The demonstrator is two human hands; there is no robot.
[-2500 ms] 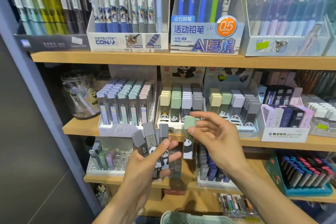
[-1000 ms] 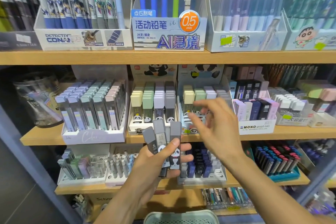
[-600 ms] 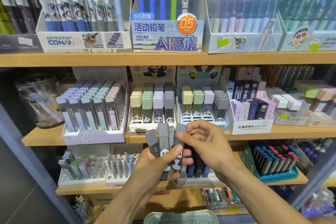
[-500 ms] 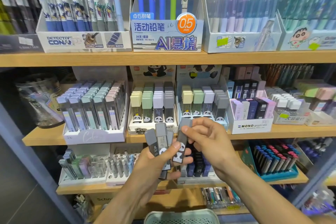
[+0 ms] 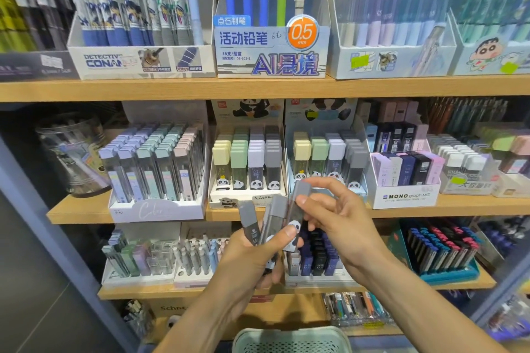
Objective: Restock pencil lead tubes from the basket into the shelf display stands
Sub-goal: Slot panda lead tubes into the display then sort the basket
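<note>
My left hand [image 5: 252, 255] grips a small fan of grey-capped lead tubes [image 5: 272, 221] in front of the middle shelf. My right hand [image 5: 341, 218] pinches one grey-capped tube with a panda label [image 5: 296, 206], drawn up and to the right of the fan. Behind them stand two panda display stands: the left stand [image 5: 246, 200] and the right stand [image 5: 355, 189], each with yellow, green, lilac and grey rows. The pale green basket [image 5: 289, 341] shows at the bottom edge.
A white pastel lead stand [image 5: 157, 209] sits left of the panda stands, a MONO box [image 5: 404, 198] to their right. Pen boxes fill the top shelf [image 5: 258, 87]. More lead trays line the lower shelf [image 5: 315, 286]. A clear jar [image 5: 71, 152] stands far left.
My right hand put a green-capped tube into the right panda stand, came back to the left hand, and pulled one grey tube up out of the fan.
</note>
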